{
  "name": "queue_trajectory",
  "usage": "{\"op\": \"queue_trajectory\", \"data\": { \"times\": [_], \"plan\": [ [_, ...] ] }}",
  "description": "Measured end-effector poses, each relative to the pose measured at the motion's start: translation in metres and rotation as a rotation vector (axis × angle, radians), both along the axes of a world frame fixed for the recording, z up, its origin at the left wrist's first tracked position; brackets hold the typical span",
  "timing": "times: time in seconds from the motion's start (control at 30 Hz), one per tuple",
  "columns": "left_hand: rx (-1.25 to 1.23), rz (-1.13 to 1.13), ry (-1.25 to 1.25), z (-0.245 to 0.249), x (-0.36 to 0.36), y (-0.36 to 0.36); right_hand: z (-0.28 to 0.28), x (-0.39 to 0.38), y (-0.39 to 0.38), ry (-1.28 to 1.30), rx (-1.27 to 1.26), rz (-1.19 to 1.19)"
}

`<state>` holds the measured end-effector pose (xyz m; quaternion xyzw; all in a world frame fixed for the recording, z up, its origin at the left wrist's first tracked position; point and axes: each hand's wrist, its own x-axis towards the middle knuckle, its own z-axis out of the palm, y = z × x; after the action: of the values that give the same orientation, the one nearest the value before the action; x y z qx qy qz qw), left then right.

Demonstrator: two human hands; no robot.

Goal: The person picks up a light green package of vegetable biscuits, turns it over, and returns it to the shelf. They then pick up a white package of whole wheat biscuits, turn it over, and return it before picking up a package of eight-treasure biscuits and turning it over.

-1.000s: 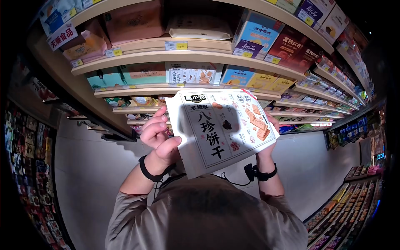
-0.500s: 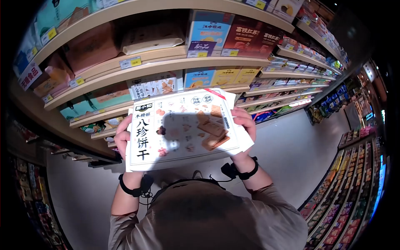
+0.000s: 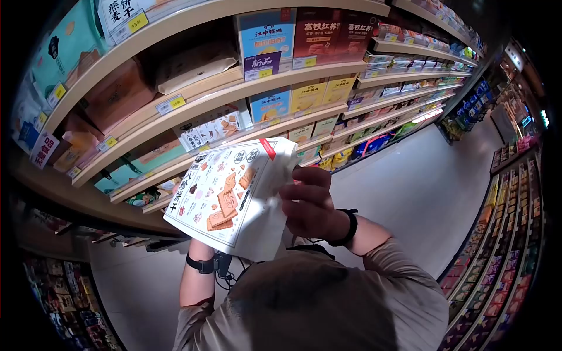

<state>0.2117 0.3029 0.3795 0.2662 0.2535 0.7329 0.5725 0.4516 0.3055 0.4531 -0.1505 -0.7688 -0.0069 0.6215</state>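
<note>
A white biscuit package (image 3: 219, 196), printed with biscuits and black characters, is tilted in front of the shelves, with its plain right side turned into view. My right hand (image 3: 310, 202) grips that side near its upper corner with bent fingers. My left hand (image 3: 175, 186) is mostly hidden behind the package's left edge; only a little of its fingers shows, and its wrist with a black band appears below. A similar white package (image 3: 219, 126) lies on the shelf just behind.
Curved shelves (image 3: 216, 90) hold blue boxes (image 3: 266, 35), dark red boxes (image 3: 316, 35) and brown packages (image 3: 120, 90). More stocked shelves (image 3: 503, 251) stand at the right. Pale floor (image 3: 404, 175) runs between them. A dark shelf edge (image 3: 117, 225) is at the left.
The package has moved left and turned from facing up to showing its side. My right hand has moved left with it, and my left hand is now mostly hidden. The view has shifted.
</note>
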Motion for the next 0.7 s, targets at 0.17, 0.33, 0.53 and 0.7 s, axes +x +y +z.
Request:
{"op": "queue_trajectory", "data": {
  "times": [0.17,0.33,0.53,0.7],
  "plan": [
    [0.052,0.159,0.179,-0.003,0.0,0.001,-0.005,-0.004,0.005,0.032,0.057,-0.022],
    [0.083,0.255,0.288,-0.006,-0.004,0.0,-0.017,0.002,0.008,0.071,0.006,-0.264],
    [0.084,0.293,0.343,-0.014,-0.005,-0.006,-0.019,0.009,0.013,0.039,-0.047,-0.24],
    [0.048,0.251,0.288,-0.028,-0.009,-0.017,-0.033,0.007,0.021,0.003,0.012,-0.257]
  ]
}}
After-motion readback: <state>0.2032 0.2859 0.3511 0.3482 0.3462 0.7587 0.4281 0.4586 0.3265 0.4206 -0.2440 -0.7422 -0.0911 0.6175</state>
